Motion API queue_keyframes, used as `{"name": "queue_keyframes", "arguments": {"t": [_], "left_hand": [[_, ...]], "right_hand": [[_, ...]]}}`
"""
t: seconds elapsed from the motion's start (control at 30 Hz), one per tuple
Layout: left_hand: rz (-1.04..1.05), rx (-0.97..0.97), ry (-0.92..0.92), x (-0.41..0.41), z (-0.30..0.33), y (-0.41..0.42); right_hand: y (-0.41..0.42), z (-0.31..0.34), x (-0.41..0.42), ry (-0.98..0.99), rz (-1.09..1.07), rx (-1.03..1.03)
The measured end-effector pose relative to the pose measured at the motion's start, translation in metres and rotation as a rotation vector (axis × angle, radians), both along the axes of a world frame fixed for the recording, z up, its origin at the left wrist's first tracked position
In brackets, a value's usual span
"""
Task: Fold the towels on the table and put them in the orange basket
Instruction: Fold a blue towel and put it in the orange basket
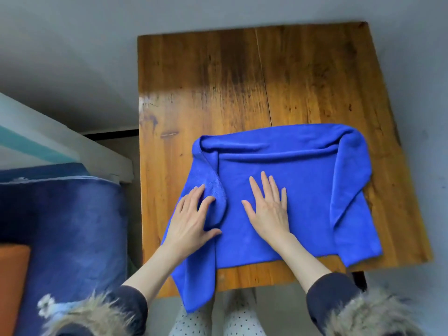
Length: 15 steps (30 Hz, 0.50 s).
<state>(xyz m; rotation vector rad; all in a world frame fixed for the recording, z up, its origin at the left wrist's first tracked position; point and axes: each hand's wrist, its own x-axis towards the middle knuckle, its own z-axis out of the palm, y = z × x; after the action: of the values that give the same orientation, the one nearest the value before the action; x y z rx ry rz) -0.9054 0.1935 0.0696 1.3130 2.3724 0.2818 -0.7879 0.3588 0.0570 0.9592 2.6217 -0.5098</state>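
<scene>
The right hand (269,209) lies flat on the middle of the blue towel (303,190), fingers straight and spread, pressing it to the table (218,81). The left hand (191,221) rests just beside it, near the towel's left border, fingers loosely spread over a raised ridge of cloth and thumb stretched toward the right hand; it seems to press or bunch that ridge, not pinch it. The two hands are close but apart.

The towel lies over the near half of the table. Its far edge is rolled back on itself in a soft tube, its right side is folded in as a flap, and its near left corner hangs off the table's near edge. It looks unfinished: the folds are loose and uneven.

The cloth appears light, limp and plush, so it will likely hold no shape unless smoothed flat, and should grip the wood enough not to slide. Corners and hemmed edges look the best places to take hold.

At the far left, low in view, an orange surface (12,287) may be the basket.
</scene>
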Motion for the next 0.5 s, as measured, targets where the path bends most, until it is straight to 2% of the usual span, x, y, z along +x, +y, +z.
{"name": "queue_keyframes", "arguments": {"t": [0.1,0.17,0.3,0.5], "left_hand": [[-0.038,0.119,-0.020,-0.010,-0.003,-0.013],[0.036,0.235,-0.070,-0.020,-0.002,-0.020],[0.473,0.361,-0.334,-0.050,0.008,-0.031],[0.850,0.451,-0.445,-0.135,0.014,-0.043]], "right_hand": [[-0.028,-0.006,-0.002,-0.045,0.055,0.031],[-0.038,-0.007,-0.004,-0.082,0.051,0.045],[-0.042,-0.002,-0.012,-0.127,0.012,0.038],[-0.042,0.004,-0.017,-0.210,0.002,0.042]]}}
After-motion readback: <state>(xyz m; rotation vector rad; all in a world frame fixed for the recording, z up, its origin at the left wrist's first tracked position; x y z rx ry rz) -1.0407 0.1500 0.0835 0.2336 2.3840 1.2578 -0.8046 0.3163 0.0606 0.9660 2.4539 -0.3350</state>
